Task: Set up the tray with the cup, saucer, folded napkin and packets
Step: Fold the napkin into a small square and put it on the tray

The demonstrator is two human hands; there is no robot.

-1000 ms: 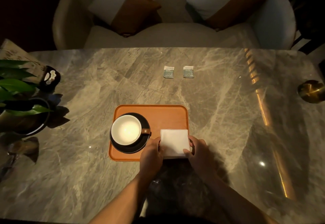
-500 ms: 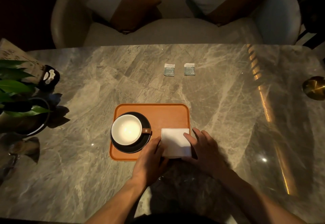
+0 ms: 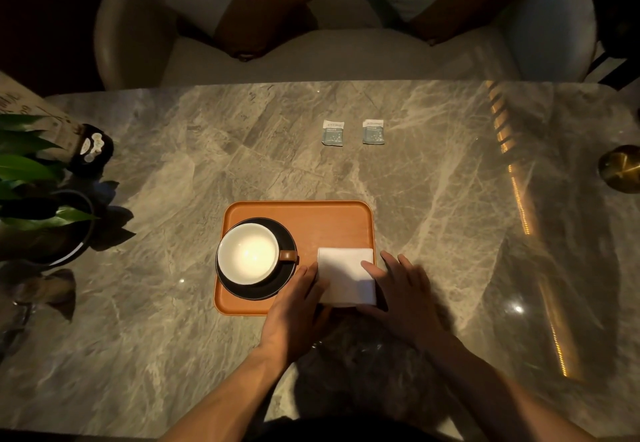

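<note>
I am looking down on what reads as a dim café or hotel lounge. A polished marble table [image 3: 346, 171] faces a cream tub sofa [image 3: 311, 57] with two-tone cushions [image 3: 242, 8], beside a potted plant [image 3: 31, 178] and brass fitting [image 3: 621, 168].

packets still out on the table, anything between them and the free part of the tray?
Nothing visible. The two packets lie on bare marble beyond the tray. Its far strip is free: cup and saucer sit left, napkin near right.
</note>
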